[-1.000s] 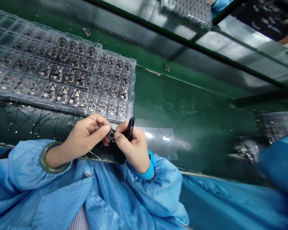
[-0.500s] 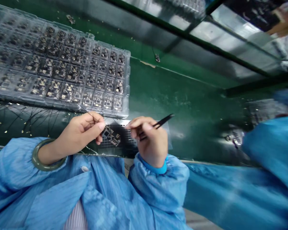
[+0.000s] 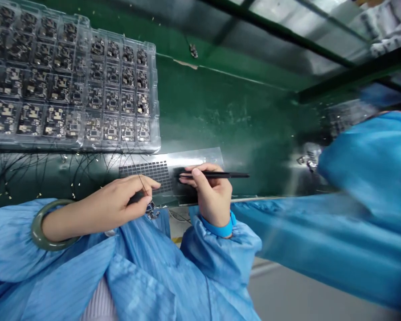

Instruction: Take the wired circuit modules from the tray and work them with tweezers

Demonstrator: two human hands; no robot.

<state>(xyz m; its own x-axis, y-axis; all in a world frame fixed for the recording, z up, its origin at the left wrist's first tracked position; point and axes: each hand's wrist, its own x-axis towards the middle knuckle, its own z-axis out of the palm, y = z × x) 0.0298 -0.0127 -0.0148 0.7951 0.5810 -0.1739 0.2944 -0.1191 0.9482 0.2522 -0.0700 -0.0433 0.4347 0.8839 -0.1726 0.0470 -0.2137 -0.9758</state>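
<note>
Between the thumb and fingers of my left hand (image 3: 128,198) is a small circuit board (image 3: 152,211), tilted down at the table's front edge, with a thin dark wire rising past the fingers. My right hand (image 3: 211,189) grips black tweezers (image 3: 234,175) whose tips point left, over a clear sheet (image 3: 207,156). On that sheet lies a grid of small dark rectangles (image 3: 153,169), just beyond my left fingertips. The tweezers' tips are over a dark patch, and whether they pinch anything is too small to tell.
Clear trays (image 3: 156,102) filled with circuit boards stand at the back left, thin black wires (image 3: 76,165) along their front. A loose board (image 3: 193,51) lies farther back. At right are a co-worker's blue sleeve (image 3: 370,156) and a shiny part (image 3: 309,158).
The view has shifted, so the trays appear farther left. My left hand has lowered the board toward the table's edge and turned it. The tweezers now lie nearly level, their tips over the sheet.
</note>
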